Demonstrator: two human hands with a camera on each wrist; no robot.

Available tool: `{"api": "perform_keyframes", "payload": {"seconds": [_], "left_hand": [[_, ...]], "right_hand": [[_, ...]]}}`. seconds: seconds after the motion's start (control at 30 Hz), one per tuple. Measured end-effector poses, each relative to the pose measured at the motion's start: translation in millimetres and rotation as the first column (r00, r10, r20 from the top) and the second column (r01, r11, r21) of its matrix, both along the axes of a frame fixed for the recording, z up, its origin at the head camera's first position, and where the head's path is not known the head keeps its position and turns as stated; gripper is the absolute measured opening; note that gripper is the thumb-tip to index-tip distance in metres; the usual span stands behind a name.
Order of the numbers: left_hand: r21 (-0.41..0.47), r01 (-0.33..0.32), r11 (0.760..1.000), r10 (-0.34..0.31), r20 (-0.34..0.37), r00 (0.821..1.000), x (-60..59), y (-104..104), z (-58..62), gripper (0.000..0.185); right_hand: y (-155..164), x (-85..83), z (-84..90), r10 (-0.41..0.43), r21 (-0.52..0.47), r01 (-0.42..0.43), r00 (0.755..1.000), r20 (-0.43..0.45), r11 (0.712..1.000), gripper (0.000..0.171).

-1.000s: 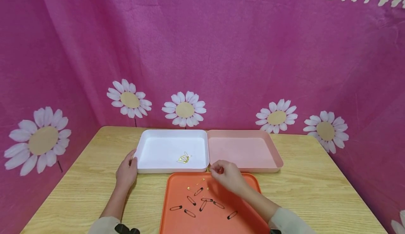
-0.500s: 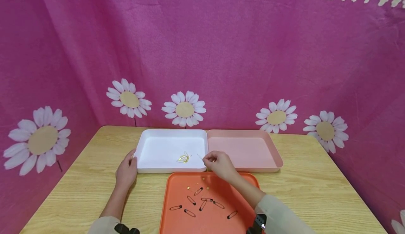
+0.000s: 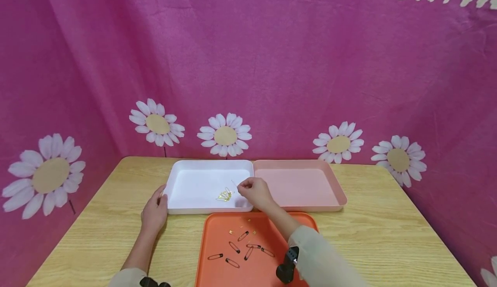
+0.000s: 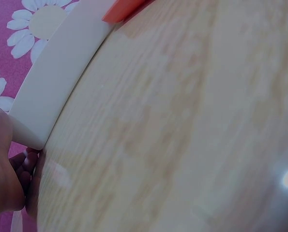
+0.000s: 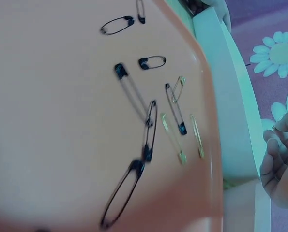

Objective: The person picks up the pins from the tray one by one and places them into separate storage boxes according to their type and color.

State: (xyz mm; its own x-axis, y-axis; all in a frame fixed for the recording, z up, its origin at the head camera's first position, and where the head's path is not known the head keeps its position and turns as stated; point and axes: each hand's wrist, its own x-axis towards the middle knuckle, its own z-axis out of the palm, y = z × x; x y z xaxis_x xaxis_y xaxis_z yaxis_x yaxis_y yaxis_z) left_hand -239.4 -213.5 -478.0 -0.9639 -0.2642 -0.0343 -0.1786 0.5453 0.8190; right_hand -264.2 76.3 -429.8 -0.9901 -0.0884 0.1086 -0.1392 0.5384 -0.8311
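Note:
My right hand point(image 3: 251, 190) hovers over the right part of the white tray point(image 3: 182, 169), pinching a thin gold safety pin point(image 3: 234, 184) at its fingertips point(image 5: 275, 128). A small heap of gold pins point(image 3: 224, 195) lies in that tray just left of the hand. My left hand point(image 3: 154, 211) grips the white tray's near left corner point(image 4: 30, 135), thumb along the rim. The orange tray point(image 3: 217, 274) in front holds several black safety pins point(image 3: 233, 247) and a few small gold ones point(image 5: 175, 145).
An empty pink tray point(image 3: 299, 185) stands right of the white one, touching it. All three trays sit on a wooden table point(image 3: 388, 235). A pink daisy-print cloth point(image 3: 248, 62) closes off the back and both sides.
My right hand rose from the orange tray's far edge and moved left and away, carrying a gold pin over the white tray. The left hand stayed on the tray corner.

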Motion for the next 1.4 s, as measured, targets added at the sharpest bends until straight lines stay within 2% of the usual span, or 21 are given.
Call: {"api": "perform_keyframes", "payload": {"seconds": [0.27, 0.47, 0.7, 0.9, 1.0, 1.13, 1.4], "left_hand": [[0.006, -0.001, 1.000, 0.001, 0.001, 1.000, 0.0, -1, -0.6, 0.049], [-0.001, -0.002, 1.000, 0.002, -0.004, 1.000, -2.0, -1, -2.8, 0.049], [0.008, 0.005, 1.000, -0.005, -0.012, 1.000, -0.9, -1, -0.9, 0.048], [0.001, 0.001, 1.000, -0.001, -0.047, 0.999, 0.7, -2, -1.7, 0.046], [0.000, 0.011, 1.000, -0.011, -0.042, 0.999, 1.1, -1, -3.9, 0.047], [0.000, 0.010, 1.000, -0.010, -0.045, 0.999, 1.1, 0, -4.7, 0.046], [-0.005, 0.004, 1.000, -0.005, -0.042, 0.999, 0.1, -2, -3.5, 0.047]], "right_hand": [[-19, -8.8, 0.5, -0.063, 0.043, 0.061, 0.997, 0.048, 0.997, 0.013], [-30, -10.0, -5.4, -0.088, 0.134, 0.084, 0.996, 0.024, 0.987, 0.011], [-40, -10.7, -14.2, -0.135, 0.305, 0.133, 0.991, -0.015, 0.943, 0.012], [-45, -9.3, -15.5, -0.181, 0.360, 0.172, 0.983, -0.010, 0.917, 0.016], [-45, -7.8, -16.9, -0.188, 0.386, 0.171, 0.982, 0.006, 0.907, 0.016], [-42, -7.3, -16.2, -0.160, 0.365, 0.154, 0.987, -0.013, 0.918, 0.012], [-29, -2.7, -6.1, -0.101, 0.258, 0.130, 0.987, -0.122, 0.957, 0.011]]}}
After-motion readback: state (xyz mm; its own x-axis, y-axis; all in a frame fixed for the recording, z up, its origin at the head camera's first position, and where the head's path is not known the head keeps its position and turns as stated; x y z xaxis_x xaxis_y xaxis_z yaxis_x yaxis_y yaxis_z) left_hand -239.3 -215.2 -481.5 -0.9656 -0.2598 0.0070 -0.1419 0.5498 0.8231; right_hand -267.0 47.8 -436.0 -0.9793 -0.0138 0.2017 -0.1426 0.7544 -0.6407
